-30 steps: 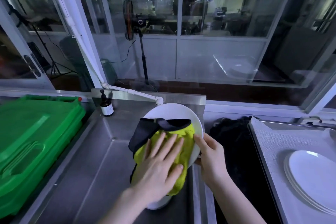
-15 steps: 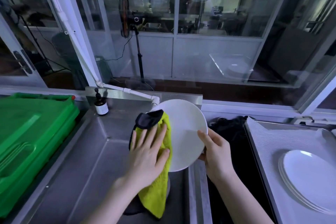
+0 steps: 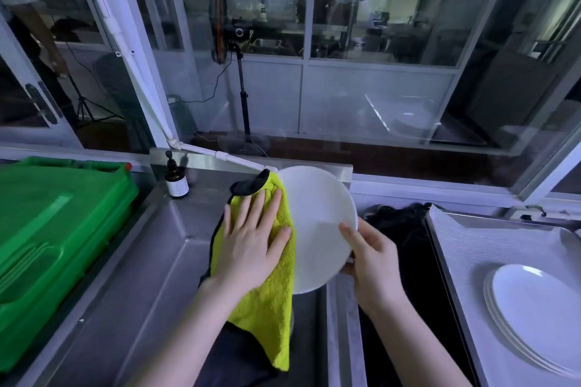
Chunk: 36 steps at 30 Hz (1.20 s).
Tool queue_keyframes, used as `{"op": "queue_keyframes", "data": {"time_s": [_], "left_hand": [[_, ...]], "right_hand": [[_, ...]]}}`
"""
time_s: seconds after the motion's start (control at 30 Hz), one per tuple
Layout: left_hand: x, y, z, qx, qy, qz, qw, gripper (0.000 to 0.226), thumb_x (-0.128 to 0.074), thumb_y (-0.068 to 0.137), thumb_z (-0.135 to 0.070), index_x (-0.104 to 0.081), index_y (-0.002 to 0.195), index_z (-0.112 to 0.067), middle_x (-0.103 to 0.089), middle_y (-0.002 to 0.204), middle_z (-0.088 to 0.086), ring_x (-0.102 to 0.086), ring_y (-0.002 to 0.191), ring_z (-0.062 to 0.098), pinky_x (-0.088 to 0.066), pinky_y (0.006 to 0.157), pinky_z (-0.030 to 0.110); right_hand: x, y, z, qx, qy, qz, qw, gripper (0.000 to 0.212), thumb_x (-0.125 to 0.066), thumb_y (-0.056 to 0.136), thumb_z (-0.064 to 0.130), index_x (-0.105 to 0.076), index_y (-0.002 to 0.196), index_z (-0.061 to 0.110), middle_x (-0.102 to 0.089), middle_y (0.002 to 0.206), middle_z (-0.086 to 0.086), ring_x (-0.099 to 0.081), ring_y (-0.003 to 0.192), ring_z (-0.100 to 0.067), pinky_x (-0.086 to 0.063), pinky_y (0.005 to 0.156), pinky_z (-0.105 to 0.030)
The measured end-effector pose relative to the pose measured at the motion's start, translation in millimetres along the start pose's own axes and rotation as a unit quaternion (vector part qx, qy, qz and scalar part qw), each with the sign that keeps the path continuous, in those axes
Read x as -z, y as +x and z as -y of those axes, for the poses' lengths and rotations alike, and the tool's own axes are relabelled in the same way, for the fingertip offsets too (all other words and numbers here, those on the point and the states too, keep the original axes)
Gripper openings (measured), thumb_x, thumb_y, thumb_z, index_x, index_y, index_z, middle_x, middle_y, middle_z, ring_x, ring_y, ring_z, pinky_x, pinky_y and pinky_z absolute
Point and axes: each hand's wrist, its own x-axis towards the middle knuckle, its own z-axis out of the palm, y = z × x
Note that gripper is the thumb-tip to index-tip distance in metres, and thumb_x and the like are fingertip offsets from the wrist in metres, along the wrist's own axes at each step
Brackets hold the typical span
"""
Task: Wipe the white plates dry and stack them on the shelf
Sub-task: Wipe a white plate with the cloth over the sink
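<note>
I hold a white plate (image 3: 317, 223) tilted up over the steel sink (image 3: 151, 261). My right hand (image 3: 371, 258) grips its right rim, thumb on the face. My left hand (image 3: 251, 239) lies flat with straight, spread fingers on a yellow cloth with a black back (image 3: 270, 302), pressing it against the plate's left side. The cloth hangs down below the plate. A stack of white plates (image 3: 534, 314) lies on the lined metal tray (image 3: 471, 248) at the right.
A green plastic crate (image 3: 47, 245) stands at the left of the sink. A brown pump bottle (image 3: 176, 179) and a white pipe (image 3: 220, 155) are at the sink's back edge. A dark bin with a black bag (image 3: 405, 229) sits between sink and tray. Glass panes stand behind.
My left hand slid the cloth from the middle of the plate to its left side, uncovering most of the white face. The right hand kept its hold on the rim.
</note>
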Motion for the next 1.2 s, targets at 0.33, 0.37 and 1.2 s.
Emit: {"op": "queue_keyframes", "data": {"time_s": [0.33,0.37,1.2], "left_hand": [[-5,-19,-46,-0.103,-0.019,-0.003,0.995,0.062,-0.020,0.097,-0.052,-0.006,0.156,-0.037,-0.011,0.164,-0.010,-0.011,0.150,0.021,-0.006,0.120,0.053],[-2,-11,-43,-0.098,-0.001,0.002,0.995,0.063,-0.016,0.096,-0.056,-0.003,0.155,-0.038,-0.012,0.163,-0.010,-0.013,0.149,0.021,-0.006,0.121,0.052],[34,32,-13,-0.161,-0.026,-0.053,0.985,0.068,-0.033,0.091,-0.068,-0.032,0.150,-0.035,-0.047,0.144,-0.003,-0.045,0.130,0.026,-0.036,0.106,0.049]], "right_hand": [[-9,-13,-13,-0.025,0.008,0.053,0.998,0.023,-0.053,0.101,0.011,-0.075,0.096,0.010,-0.064,0.081,-0.024,-0.057,0.076,-0.029,-0.048,0.065,-0.039],[-10,-14,-15,-0.037,0.020,0.056,0.998,0.023,-0.052,0.101,0.011,-0.075,0.097,0.009,-0.065,0.080,-0.019,-0.058,0.075,-0.028,-0.049,0.062,-0.038],[13,-11,-3,0.004,-0.078,0.140,0.987,0.019,-0.059,0.096,0.023,-0.076,0.102,0.018,-0.068,0.079,-0.004,-0.060,0.071,-0.016,-0.046,0.058,-0.031]]}}
